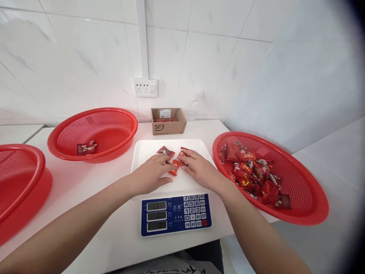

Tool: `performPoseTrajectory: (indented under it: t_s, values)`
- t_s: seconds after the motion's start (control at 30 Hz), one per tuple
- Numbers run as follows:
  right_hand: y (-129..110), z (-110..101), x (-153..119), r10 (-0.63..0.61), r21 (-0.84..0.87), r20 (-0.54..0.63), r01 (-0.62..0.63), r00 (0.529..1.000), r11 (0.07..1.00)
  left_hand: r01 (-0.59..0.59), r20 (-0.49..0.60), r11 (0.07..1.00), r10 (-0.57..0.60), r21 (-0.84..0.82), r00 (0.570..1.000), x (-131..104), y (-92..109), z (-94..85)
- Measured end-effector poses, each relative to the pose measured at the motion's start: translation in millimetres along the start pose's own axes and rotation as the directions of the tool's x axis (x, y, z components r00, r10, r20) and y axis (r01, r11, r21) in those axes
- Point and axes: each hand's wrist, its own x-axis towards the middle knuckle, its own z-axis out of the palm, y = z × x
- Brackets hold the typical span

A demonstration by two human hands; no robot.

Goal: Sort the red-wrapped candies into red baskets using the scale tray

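Several small candy packets in red wrappers [174, 167] lie on the white pan [148, 187] of a weighing scale. My left hand [151, 173] rests over the pan from the left, fingers spread and touching the packets' left side. From the right, my right hand [201, 170] lies with its fingers apart on the packets at that side. A dark red packet [165, 151] sits just beyond my left fingertips. My fingers partly cover the other packets. Below the pan is the scale's blue panel [176, 215] with displays and a keypad.
To the right, a red basket [310, 205] holds many wrapped candies [253, 175]. A red basket [125, 142] at back left contains a few packets [87, 147]. Another red basket [37, 163] stands at far left. Behind the scale are a small cardboard box [173, 128] and a wall socket [145, 87].
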Motion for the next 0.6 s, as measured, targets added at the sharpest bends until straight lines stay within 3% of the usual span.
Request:
performPoseTrajectory:
  t_s: [0.2, 0.3, 0.37, 0.43, 0.53, 0.6]
  values:
    - [-2, -12, -13, -0.036, 0.109, -0.007, 0.036, 0.999, 0.993, 0.019, -0.029, 0.999, -0.018, 0.031, 0.999, -5, 6, 3.8]
    - [2, -16, -26, 0.041, 0.137, -0.114, -0.026, 0.993, 0.990, 0.022, -0.105, 1.000, -0.023, -0.011, 0.994, -17, 12, 0.2]
    - [5, -19, -38, 0.128, 0.171, -0.195, -0.095, 0.972, 0.981, 0.086, -0.176, 0.993, -0.100, -0.084, 0.979, -30, 17, -3.9]
    - [7, -22, -52, 0.205, 0.204, -0.234, -0.158, 0.950, 0.966, 0.211, -0.235, 0.962, -0.248, -0.172, 0.940, -46, 23, -7.5]
    - [6, -24, -71, 0.255, 0.204, -0.239, -0.208, 0.937, 0.957, 0.393, -0.272, 0.871, -0.470, -0.294, 0.840, -72, 29, -8.0]
    - [4, -23, -81, 0.269, 0.174, -0.233, -0.232, 0.935, 0.957, 0.454, -0.276, 0.811, -0.562, -0.368, 0.780, -89, 30, -4.0]
